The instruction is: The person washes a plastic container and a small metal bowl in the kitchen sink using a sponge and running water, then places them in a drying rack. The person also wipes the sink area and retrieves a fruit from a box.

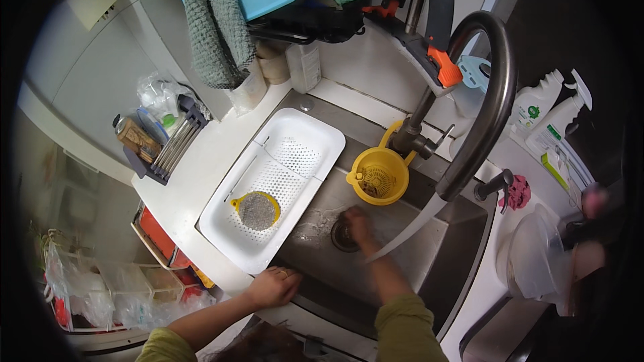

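Note:
At the front rim of the stainless steel sink (pixel 448 286), my left hand (pixel 275 285) rests with curled fingers and a ring on one of them. It lies beside the near end of a white perforated drain basket (pixel 229 256). Down in the basin my right hand (pixel 358 226) is at the drain opening (pixel 344 237), slightly blurred; its fingertips are hard to make out. Water (pixel 412 226) runs from the curved faucet (pixel 485 125) and meets the view of my right forearm. Behind that hand a yellow strainer cup (pixel 380 176) hangs by the faucet base, with dark scraps inside.
A yellow-rimmed mesh drain strainer (pixel 258 211) lies in the white basket. Spray bottles (pixel 553 120) and a pink cloth (pixel 517 193) stand right of the faucet. A grey rack (pixel 176 146) is on the left counter. A grey towel (pixel 214 25) hangs above.

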Action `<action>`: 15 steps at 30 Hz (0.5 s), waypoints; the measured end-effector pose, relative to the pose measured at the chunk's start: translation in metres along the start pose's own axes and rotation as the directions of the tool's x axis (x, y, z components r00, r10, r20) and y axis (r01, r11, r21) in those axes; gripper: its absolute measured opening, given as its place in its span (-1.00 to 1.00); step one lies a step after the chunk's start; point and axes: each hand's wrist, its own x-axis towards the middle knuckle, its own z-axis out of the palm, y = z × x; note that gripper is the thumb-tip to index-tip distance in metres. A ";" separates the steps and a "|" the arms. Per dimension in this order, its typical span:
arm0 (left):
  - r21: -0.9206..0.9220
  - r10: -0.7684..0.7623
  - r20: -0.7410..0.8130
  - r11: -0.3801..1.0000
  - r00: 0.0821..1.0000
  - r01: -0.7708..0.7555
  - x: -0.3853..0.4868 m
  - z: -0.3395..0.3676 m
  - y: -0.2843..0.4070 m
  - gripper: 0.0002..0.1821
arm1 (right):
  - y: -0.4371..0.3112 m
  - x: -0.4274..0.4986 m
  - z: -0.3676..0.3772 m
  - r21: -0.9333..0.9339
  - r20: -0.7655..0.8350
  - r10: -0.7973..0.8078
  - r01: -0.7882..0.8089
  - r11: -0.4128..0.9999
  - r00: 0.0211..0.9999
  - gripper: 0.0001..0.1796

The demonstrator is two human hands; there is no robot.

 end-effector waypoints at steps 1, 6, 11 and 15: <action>0.007 -0.002 0.007 1.000 1.000 0.002 0.000 0.000 0.001 -0.82 | 0.000 0.000 -0.002 -0.126 -0.109 0.022 -0.036 0.991 0.994 -0.87; 0.031 -0.020 0.008 0.999 1.000 0.020 0.000 0.004 0.001 -0.85 | -0.026 0.005 0.006 -0.704 -0.031 -0.209 0.127 0.699 0.977 -0.87; 0.016 -0.008 -0.050 1.000 0.999 0.009 0.001 0.004 0.000 -0.88 | -0.040 0.005 0.009 -0.852 0.319 -0.218 0.380 0.360 0.922 -0.87; 0.020 -0.041 -0.014 0.999 0.999 0.041 0.002 0.002 0.001 -0.89 | -0.027 0.007 -0.019 -0.874 0.374 -0.221 0.422 0.239 0.901 -0.85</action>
